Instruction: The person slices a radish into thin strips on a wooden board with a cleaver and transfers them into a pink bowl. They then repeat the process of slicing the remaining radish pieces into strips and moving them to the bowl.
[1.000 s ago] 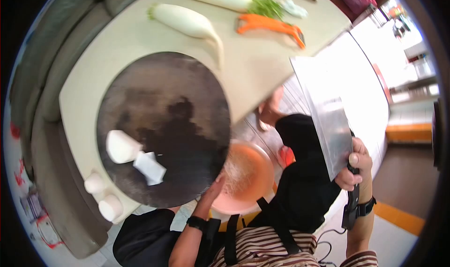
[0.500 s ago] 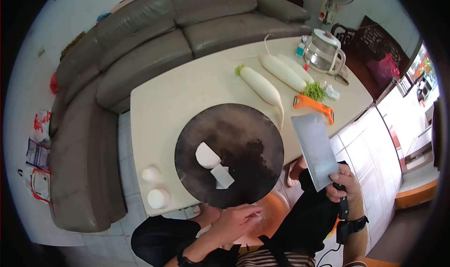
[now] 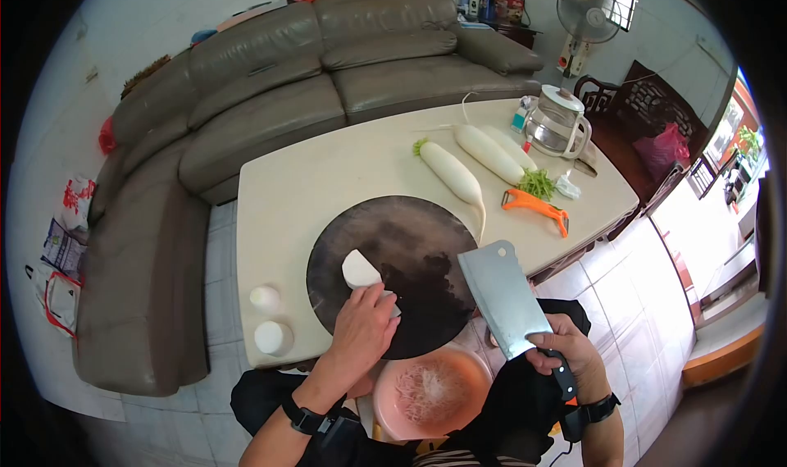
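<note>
My right hand (image 3: 566, 346) grips the handle of a cleaver (image 3: 504, 299), its broad blade raised past the right edge of a round dark chopping board (image 3: 426, 319). On the board, the fingers of my left hand (image 3: 366, 323) are drawn together over white radish slices (image 3: 396, 307), which they mostly cover. Touching or nearly touching those fingertips is a thick chunk of white radish (image 3: 359, 268). Below the board's near edge, between my knees, a pink basin (image 3: 385, 414) holds thin white shreds (image 3: 430, 391).
Whole white radishes (image 3: 449, 172) lie on the cream table (image 3: 328, 164), near an orange peeler (image 3: 537, 209), cut greens (image 3: 537, 184) and a glass pitcher (image 3: 557, 123). Two white radish pieces (image 3: 273, 337) sit at the table's left corner. A grey sofa (image 3: 262, 106) stands behind.
My left hand has moved from above the basin up onto the board, over the radish slices. The cleaver has shifted left and slightly down in view. The basin's contents are now visible.
</note>
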Motion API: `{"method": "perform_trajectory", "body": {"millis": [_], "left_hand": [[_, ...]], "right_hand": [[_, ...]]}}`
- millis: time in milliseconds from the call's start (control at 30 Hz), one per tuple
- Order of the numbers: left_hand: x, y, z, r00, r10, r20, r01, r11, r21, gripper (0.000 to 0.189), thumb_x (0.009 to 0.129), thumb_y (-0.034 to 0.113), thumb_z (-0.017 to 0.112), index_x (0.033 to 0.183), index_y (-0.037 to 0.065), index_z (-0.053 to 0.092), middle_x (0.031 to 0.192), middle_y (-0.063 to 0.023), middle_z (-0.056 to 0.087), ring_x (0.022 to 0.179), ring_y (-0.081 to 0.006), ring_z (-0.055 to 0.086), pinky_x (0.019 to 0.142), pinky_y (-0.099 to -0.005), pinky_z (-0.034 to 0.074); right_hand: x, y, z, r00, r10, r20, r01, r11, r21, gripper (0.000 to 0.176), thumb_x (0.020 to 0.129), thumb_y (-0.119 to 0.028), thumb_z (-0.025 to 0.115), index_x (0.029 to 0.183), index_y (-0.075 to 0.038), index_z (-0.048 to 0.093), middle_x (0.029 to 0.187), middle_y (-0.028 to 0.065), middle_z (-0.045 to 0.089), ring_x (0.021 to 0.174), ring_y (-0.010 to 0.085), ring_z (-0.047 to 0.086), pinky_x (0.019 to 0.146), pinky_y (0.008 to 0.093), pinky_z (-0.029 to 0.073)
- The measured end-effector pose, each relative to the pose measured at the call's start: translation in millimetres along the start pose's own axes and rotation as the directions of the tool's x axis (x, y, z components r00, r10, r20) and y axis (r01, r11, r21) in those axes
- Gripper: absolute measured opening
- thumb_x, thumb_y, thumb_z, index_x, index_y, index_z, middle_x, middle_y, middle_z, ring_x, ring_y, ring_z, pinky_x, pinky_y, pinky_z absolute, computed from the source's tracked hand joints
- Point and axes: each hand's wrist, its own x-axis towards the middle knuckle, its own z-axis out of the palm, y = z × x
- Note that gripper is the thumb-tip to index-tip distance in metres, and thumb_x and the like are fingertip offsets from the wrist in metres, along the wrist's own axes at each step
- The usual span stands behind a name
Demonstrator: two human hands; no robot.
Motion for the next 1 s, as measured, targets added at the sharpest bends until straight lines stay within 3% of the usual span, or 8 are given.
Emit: {"method": "perform_trajectory", "body": {"millis": [300, 433, 500, 600, 767, 833, 867, 1000], "left_hand": [[10, -1, -15, 0.991, -0.065, -0.12, 0.061, 0.997, -0.038, 0.026, 0.088, 0.006, 0.062, 0.113, 0.0, 0.064, 0.095, -0.0172, 0.07, 0.087, -0.0332, 0.068, 0.076, -0.0399, 0.056], [14, 10, -24, 0.932, -0.232, -0.277, 0.135, 0.935, -0.328, 0.023, 0.092, 0.002, 0.059, 0.114, 0.004, 0.065, 0.092, -0.0186, 0.07, 0.077, -0.0313, 0.07, 0.071, -0.0357, 0.056], [13, 14, -16, 0.909, -0.417, 0.029, 0.304, 0.612, -0.73, 0.023, 0.093, 0.003, 0.06, 0.115, 0.002, 0.064, 0.089, -0.0166, 0.07, 0.073, -0.024, 0.069, 0.067, -0.0321, 0.055], [12, 19, 12, 0.906, -0.363, 0.219, 0.388, 0.5, -0.775, 0.02, 0.096, 0.003, 0.058, 0.115, 0.001, 0.064, 0.092, -0.0052, 0.069, 0.08, -0.0076, 0.064, 0.067, -0.0239, 0.055], [17, 31, 27, 0.967, -0.248, 0.052, 0.23, 0.774, -0.59, 0.017, 0.089, 0.003, 0.063, 0.105, 0.001, 0.065, 0.094, -0.0146, 0.068, 0.079, -0.0251, 0.067, 0.072, -0.032, 0.054], [17, 35, 19, 0.993, -0.038, -0.107, 0.024, 0.991, -0.131, 0.022, 0.083, 0.002, 0.064, 0.104, 0.001, 0.064, 0.105, -0.012, 0.065, 0.092, -0.0282, 0.064, 0.075, -0.0345, 0.054], [15, 36, 17, 0.995, -0.038, -0.097, 0.024, 0.99, -0.137, 0.022, 0.083, 0.002, 0.064, 0.104, 0.001, 0.064, 0.105, -0.012, 0.065, 0.092, -0.0282, 0.064, 0.075, -0.0345, 0.054], [7, 40, 19, 0.979, 0.198, -0.047, -0.201, 0.977, -0.071, 0.029, 0.074, 0.001, 0.065, 0.103, 0.001, 0.065, 0.106, -0.0107, 0.062, 0.099, -0.029, 0.06, 0.083, -0.0354, 0.053]], "right_hand": [[-27, 14, -25, 0.996, -0.012, -0.093, 0.004, 0.997, -0.077, 0.01, 0.09, -0.005, 0.059, 0.09, 0.005, 0.058, 0.065, 0.0107, 0.059, 0.041, 0.007, 0.042, 0.04, 0.023, 0.036], [-31, 13, -25, 0.993, -0.029, -0.114, 0.023, 0.999, -0.049, 0.01, 0.091, -0.006, 0.059, 0.092, 0.004, 0.058, 0.065, 0.0106, 0.059, 0.041, 0.0074, 0.042, 0.04, 0.0227, 0.036], [-29, 18, -18, 0.987, -0.037, -0.156, 0.025, 0.997, -0.076, 0.011, 0.093, -0.007, 0.058, 0.092, 0.004, 0.059, 0.065, 0.01, 0.059, 0.042, 0.0074, 0.043, 0.04, 0.0226, 0.036], [-20, 21, 2, 0.98, -0.018, -0.197, -0.049, 0.943, -0.33, 0.016, 0.098, -0.013, 0.055, 0.091, 0.001, 0.058, 0.065, 0.0048, 0.06, 0.045, 0.0058, 0.046, 0.042, 0.0213, 0.037], [-13, 20, 38, 0.987, -0.15, -0.059, 0.049, 0.629, -0.776, 0.013, 0.098, -0.01, 0.054, 0.094, 0.002, 0.056, 0.064, 0.0079, 0.062, 0.048, 0.0144, 0.055, 0.047, 0.0277, 0.043], [-9, 21, 42, 0.964, -0.266, 0.007, 0.134, 0.463, -0.876, 0.014, 0.093, -0.007, 0.056, 0.104, 0.002, 0.056, 0.061, 0.0126, 0.058, 0.049, 0.0239, 0.056, 0.048, 0.0328, 0.044], [-8, 23, 44, 0.926, -0.365, 0.096, 0.205, 0.272, -0.94, 0.027, 0.087, -0.003, 0.058, 0.114, 0.003, 0.057, 0.057, 0.0173, 0.054, 0.05, 0.0335, 0.057, 0.049, 0.0378, 0.045], [-7, 10, 49, 0.95, -0.304, 0.077, 0.155, 0.243, -0.958, 0.029, 0.087, -0.003, 0.059, 0.116, 0.004, 0.058, 0.067, 0.0211, 0.06, 0.059, 0.039, 0.06, 0.053, 0.0409, 0.048]]}}
